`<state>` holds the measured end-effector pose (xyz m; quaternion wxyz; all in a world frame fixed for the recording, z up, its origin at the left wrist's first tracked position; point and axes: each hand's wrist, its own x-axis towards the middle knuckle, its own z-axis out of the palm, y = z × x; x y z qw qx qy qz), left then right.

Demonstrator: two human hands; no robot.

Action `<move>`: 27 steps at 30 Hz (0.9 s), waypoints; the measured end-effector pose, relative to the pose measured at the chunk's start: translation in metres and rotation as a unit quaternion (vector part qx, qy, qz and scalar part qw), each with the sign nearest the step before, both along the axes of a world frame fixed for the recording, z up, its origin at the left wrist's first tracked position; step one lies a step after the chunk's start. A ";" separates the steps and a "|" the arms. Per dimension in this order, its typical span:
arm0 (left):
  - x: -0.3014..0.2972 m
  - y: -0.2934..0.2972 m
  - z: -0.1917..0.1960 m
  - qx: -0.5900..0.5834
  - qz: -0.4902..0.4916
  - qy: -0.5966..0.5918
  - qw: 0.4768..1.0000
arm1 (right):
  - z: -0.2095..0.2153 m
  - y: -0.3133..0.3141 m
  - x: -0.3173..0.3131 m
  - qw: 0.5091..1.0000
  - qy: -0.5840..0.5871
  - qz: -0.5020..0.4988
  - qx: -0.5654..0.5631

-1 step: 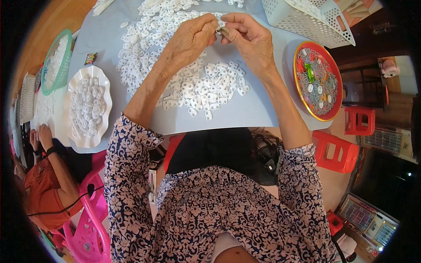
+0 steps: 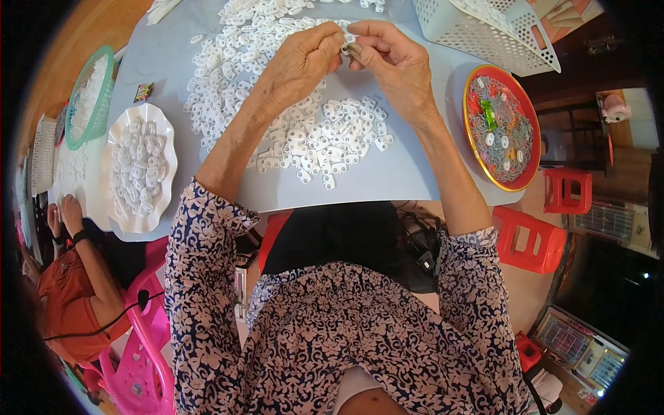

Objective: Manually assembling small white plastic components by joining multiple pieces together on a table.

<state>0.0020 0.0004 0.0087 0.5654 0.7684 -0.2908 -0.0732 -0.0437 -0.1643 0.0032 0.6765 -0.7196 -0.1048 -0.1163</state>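
Note:
Over the far part of the table, my left hand (image 2: 303, 61) and my right hand (image 2: 395, 63) meet with closed fingertips. Between them is a small white plastic piece (image 2: 348, 39), mostly covered by the fingers. The left fingers pinch it from one side, while the right thumb and forefinger press at its other side. Something small and dark shows at the right thumb tip, too tiny to name. Below and left of my hands spreads a heap of small white plastic pieces with round holes (image 2: 339, 135), loose on the pale blue-grey table (image 2: 401, 176).
To the right lies a red gold-rimmed tray (image 2: 472, 138) of small grey metal parts. A white perforated basket (image 2: 484, 52) stands beyond it. On the left are a scalloped white dish (image 2: 166, 181) of oval white pieces and a green basket (image 2: 72, 138). Another person's hands (image 2: 70, 211) work at far left.

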 end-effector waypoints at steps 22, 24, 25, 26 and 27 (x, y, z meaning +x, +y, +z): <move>-0.010 -0.010 -0.008 -0.040 0.029 -0.019 0.999 | -0.007 0.003 0.003 0.962 -0.167 -0.094 -0.194; -0.011 -0.013 -0.011 -0.041 0.035 -0.036 0.998 | -0.009 0.000 0.003 0.951 -0.186 -0.101 -0.224; -0.011 -0.013 -0.012 -0.041 0.038 -0.052 0.997 | -0.009 0.000 0.003 0.951 -0.187 -0.101 -0.224; -0.011 -0.013 -0.013 -0.041 0.042 -0.067 0.996 | -0.007 0.001 0.003 0.951 -0.188 -0.096 -0.226; -0.011 -0.013 -0.012 -0.041 0.042 -0.067 0.996 | -0.006 0.001 0.003 0.950 -0.189 -0.092 -0.229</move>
